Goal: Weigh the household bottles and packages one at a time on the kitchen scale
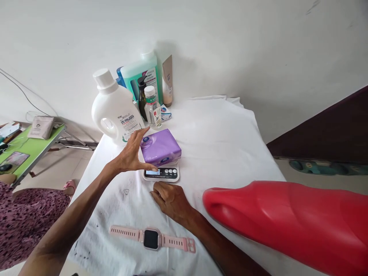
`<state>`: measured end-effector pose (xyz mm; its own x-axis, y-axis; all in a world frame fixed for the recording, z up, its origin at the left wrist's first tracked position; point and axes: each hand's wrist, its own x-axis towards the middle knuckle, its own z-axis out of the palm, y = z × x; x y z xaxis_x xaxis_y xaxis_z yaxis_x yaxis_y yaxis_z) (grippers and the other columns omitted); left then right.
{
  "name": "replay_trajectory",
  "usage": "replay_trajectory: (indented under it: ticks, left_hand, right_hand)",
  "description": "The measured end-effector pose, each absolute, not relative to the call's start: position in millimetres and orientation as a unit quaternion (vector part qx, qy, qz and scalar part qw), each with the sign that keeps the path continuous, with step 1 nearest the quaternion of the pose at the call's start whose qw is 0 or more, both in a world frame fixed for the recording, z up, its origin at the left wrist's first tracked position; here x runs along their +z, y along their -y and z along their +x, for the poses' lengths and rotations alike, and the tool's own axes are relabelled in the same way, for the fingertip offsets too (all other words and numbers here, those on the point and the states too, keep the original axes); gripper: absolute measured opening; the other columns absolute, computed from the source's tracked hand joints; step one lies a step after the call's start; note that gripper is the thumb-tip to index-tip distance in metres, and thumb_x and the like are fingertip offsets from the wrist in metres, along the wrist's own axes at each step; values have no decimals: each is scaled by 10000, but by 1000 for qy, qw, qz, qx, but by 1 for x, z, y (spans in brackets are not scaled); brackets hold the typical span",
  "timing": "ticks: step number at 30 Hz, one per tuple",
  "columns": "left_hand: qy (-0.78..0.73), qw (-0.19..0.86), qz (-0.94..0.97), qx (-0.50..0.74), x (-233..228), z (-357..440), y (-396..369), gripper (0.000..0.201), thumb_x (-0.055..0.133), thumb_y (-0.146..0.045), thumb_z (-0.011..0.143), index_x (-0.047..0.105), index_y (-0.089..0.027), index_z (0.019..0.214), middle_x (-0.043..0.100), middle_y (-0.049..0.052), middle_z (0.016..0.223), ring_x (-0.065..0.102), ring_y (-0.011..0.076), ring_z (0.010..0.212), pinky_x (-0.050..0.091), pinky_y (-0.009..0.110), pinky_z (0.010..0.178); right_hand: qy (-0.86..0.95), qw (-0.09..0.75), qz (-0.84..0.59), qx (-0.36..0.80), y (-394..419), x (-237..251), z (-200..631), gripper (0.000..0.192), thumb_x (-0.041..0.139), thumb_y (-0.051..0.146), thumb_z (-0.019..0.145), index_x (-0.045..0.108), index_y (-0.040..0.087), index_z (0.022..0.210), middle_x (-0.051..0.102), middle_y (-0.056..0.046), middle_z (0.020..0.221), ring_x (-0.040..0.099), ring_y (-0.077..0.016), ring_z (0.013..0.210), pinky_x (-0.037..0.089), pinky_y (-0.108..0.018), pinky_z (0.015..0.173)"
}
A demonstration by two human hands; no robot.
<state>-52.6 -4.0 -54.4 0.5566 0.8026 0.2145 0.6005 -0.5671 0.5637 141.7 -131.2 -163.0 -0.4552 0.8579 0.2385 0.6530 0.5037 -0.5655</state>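
Note:
A purple pack of tissues lies flat on a white digital kitchen scale with a black panel and a lit display. My left hand is at the pack's left side, its thumb and fingers spread wide apart. The thumb tip reaches over the scale's display, while the fingers point toward the pack's back left corner. Just in front of the scale, my right hand rests on the cloth with its fingers curled in, and I see nothing in it. Nearer to me lies a pink smartwatch, its strap stretched out.
A white detergent jug, a green liquid jug, a dark pump bottle, a clear bottle, a small box and a beige tube stand behind. At right is a red plastic object. A person sits left.

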Motion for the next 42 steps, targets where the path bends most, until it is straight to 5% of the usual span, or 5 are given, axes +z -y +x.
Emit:
replay_trajectory:
  ticks: [5, 11, 34, 38, 42]
  left_hand:
    - [-489, 316, 696, 421, -92, -79, 24, 685, 547, -727, 965, 591, -210, 1413, 692, 146, 1294, 707, 273, 1118, 567, 438, 985]
    - [-554, 380, 520, 528, -136, -92, 23, 557, 559, -698, 980, 693, -172, 1104, 678, 44, 846, 642, 144, 655, 487, 281, 612]
    - [-587, 320, 605, 432, -134, -93, 19, 546, 538, -677, 989, 705, -165, 1078, 699, 60, 843, 646, 164, 701, 512, 307, 670]
    - [-543, 272, 643, 466, -135, -91, 28, 637, 583, -699, 959, 598, -194, 1346, 689, 114, 1132, 704, 208, 868, 564, 351, 726]
    - [-463, 100, 758, 448, -123, -73, 37, 1041, 731, -774, 811, 351, -251, 1626, 505, 202, 1514, 577, 365, 1345, 539, 558, 1056]
  right_hand:
    - [825, 307, -443, 170, 133, -169, 142, 203, 608, 132, 963, 528, 217, 797, 662, 25, 730, 583, -124, 636, 272, -285, 607]
    - [822, 348, -427, 148, 132, -169, 143, 209, 595, 109, 954, 511, 215, 795, 627, 33, 705, 545, -111, 605, 274, -274, 603]
    - [834, 339, -413, 139, 132, -167, 144, 198, 566, 130, 1004, 552, 207, 822, 632, 26, 727, 555, -117, 621, 305, -276, 608]
    - [833, 337, -417, 135, 132, -166, 144, 200, 562, 134, 1008, 554, 208, 822, 639, 26, 729, 560, -118, 616, 305, -283, 600]
    - [826, 352, -420, 131, 132, -168, 142, 214, 559, 139, 999, 543, 219, 801, 639, 28, 706, 561, -127, 607, 306, -297, 593]
